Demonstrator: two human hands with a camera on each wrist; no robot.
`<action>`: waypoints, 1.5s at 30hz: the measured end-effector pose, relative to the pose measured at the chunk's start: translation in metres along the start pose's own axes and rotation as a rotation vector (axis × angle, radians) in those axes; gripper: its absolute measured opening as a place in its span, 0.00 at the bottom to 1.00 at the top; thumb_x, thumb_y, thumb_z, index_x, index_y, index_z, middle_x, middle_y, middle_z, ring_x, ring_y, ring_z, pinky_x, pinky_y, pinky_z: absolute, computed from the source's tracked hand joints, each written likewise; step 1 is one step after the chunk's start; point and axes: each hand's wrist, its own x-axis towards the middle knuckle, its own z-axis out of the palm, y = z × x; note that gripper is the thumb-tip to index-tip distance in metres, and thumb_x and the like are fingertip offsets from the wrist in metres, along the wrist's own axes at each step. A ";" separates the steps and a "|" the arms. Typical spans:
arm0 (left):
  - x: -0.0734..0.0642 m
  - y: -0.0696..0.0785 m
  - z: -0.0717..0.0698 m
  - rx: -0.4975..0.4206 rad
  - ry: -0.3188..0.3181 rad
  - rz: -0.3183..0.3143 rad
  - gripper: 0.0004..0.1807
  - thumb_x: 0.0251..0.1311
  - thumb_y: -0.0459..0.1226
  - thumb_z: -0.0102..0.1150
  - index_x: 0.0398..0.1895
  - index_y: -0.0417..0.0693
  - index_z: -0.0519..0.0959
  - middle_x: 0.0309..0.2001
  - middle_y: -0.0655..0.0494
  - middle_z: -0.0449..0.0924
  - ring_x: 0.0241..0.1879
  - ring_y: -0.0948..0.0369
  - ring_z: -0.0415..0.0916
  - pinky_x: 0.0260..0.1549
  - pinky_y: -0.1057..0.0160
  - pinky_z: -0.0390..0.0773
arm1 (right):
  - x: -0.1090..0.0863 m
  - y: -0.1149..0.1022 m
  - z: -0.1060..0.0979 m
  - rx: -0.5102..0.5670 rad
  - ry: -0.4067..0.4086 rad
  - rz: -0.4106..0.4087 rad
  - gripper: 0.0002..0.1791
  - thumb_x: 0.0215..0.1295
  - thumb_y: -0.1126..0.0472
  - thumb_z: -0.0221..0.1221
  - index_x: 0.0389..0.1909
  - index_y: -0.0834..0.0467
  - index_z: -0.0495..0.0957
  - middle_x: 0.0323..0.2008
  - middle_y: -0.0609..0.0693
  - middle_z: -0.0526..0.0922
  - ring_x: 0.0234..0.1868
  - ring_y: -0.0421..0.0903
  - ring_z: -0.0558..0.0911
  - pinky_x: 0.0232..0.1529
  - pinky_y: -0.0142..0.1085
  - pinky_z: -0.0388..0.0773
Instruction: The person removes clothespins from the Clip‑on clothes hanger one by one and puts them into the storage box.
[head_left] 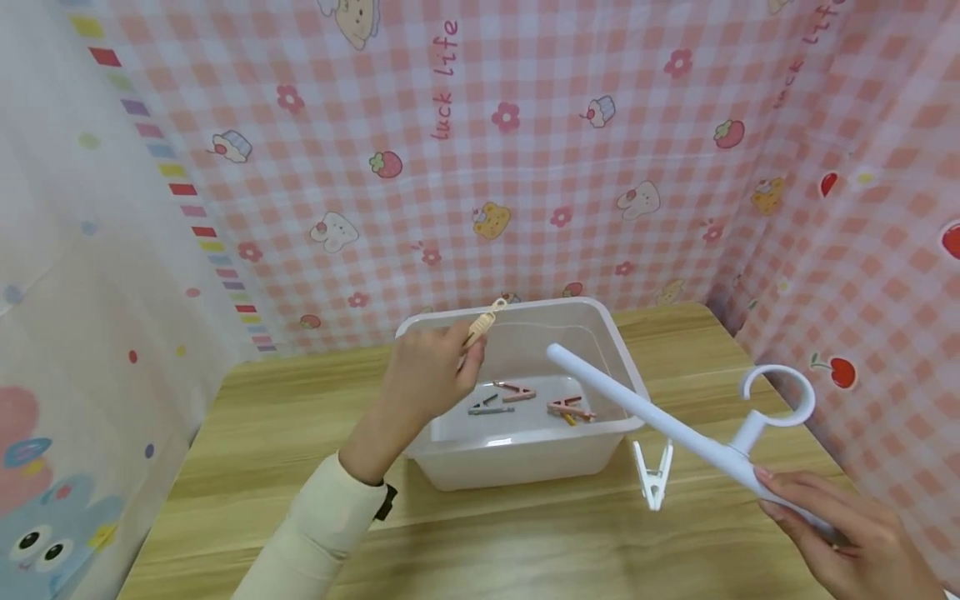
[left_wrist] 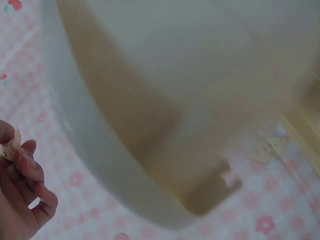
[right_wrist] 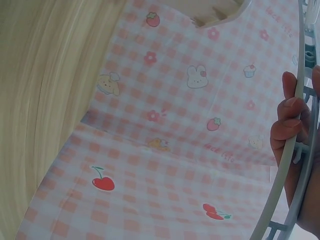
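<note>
My left hand (head_left: 429, 371) pinches a beige clothespin (head_left: 483, 323) between thumb and fingers, above the white plastic basin (head_left: 517, 454). The same clothespin (left_wrist: 11, 146) shows at the left edge of the left wrist view. On the right, my right hand (head_left: 847, 525) grips one end of a pale blue hanger (head_left: 645, 408), held tilted over the basin's right rim with its round hook upward. In the right wrist view my fingers curl round the hanger's double rail (right_wrist: 282, 185). A white clothespin (head_left: 654, 477) appears just below the hanger. Several pink and grey clothespins (head_left: 517, 392) lie in the basin.
A wood-grain table (head_left: 300, 467) carries the basin near its back edge. Pink checked cloth (head_left: 450, 183) rises behind the table and along the right side. Paler patterned cloth (head_left: 90, 275) hangs at the left.
</note>
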 end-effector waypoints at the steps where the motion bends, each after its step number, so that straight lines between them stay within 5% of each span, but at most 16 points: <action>1: 0.002 -0.004 0.002 -0.004 -0.029 -0.012 0.15 0.65 0.40 0.59 0.20 0.47 0.72 0.11 0.60 0.61 0.13 0.63 0.55 0.11 0.62 0.60 | 0.000 0.000 0.000 0.002 0.000 -0.005 0.18 0.70 0.65 0.62 0.43 0.81 0.81 0.48 0.48 0.88 0.48 0.32 0.83 0.45 0.16 0.76; 7: 0.011 -0.025 0.014 -0.058 -0.241 -0.091 0.16 0.68 0.42 0.56 0.21 0.49 0.71 0.15 0.58 0.65 0.17 0.58 0.65 0.17 0.58 0.68 | 0.000 0.001 0.003 0.002 -0.003 -0.013 0.17 0.70 0.65 0.62 0.43 0.81 0.81 0.48 0.48 0.89 0.48 0.32 0.83 0.44 0.16 0.76; 12: 0.021 -0.038 0.026 -0.160 -0.446 -0.199 0.18 0.72 0.45 0.52 0.21 0.50 0.71 0.18 0.57 0.67 0.19 0.60 0.67 0.17 0.64 0.65 | -0.002 0.002 0.003 -0.002 -0.012 -0.014 0.17 0.70 0.65 0.62 0.44 0.81 0.81 0.47 0.48 0.89 0.46 0.32 0.83 0.39 0.16 0.75; 16: 0.033 -0.046 0.029 -0.237 -0.548 -0.284 0.18 0.74 0.45 0.49 0.24 0.50 0.71 0.19 0.57 0.68 0.20 0.61 0.67 0.19 0.67 0.64 | -0.005 0.002 0.001 -0.018 -0.028 0.002 0.18 0.70 0.64 0.62 0.43 0.81 0.81 0.48 0.46 0.88 0.48 0.31 0.83 0.41 0.16 0.76; 23: 0.042 -0.058 0.027 -0.232 -0.589 -0.323 0.18 0.74 0.45 0.48 0.25 0.50 0.72 0.19 0.56 0.69 0.20 0.60 0.68 0.21 0.66 0.66 | -0.008 0.002 0.000 -0.043 -0.045 0.022 0.19 0.71 0.63 0.62 0.42 0.81 0.81 0.50 0.45 0.88 0.51 0.31 0.84 0.49 0.16 0.77; 30: 0.043 -0.067 0.027 -0.222 -0.537 -0.270 0.16 0.74 0.40 0.48 0.27 0.44 0.75 0.22 0.51 0.73 0.25 0.53 0.73 0.26 0.59 0.73 | -0.006 0.002 0.001 -0.031 -0.043 0.010 0.19 0.71 0.64 0.61 0.42 0.82 0.81 0.49 0.46 0.88 0.51 0.31 0.84 0.48 0.15 0.77; 37: 0.049 -0.068 0.023 -0.237 -0.552 -0.265 0.16 0.75 0.40 0.48 0.27 0.44 0.74 0.22 0.52 0.71 0.25 0.54 0.71 0.27 0.59 0.73 | -0.005 0.003 0.003 -0.014 -0.037 -0.012 0.18 0.70 0.65 0.62 0.42 0.82 0.81 0.50 0.48 0.88 0.52 0.33 0.84 0.53 0.16 0.76; 45: 0.059 -0.068 0.022 -0.223 -0.636 -0.270 0.16 0.77 0.42 0.46 0.29 0.46 0.73 0.22 0.55 0.68 0.24 0.58 0.69 0.25 0.62 0.69 | -0.004 0.000 0.003 -0.025 -0.052 0.013 0.19 0.70 0.64 0.61 0.42 0.82 0.81 0.50 0.47 0.88 0.52 0.32 0.84 0.51 0.16 0.77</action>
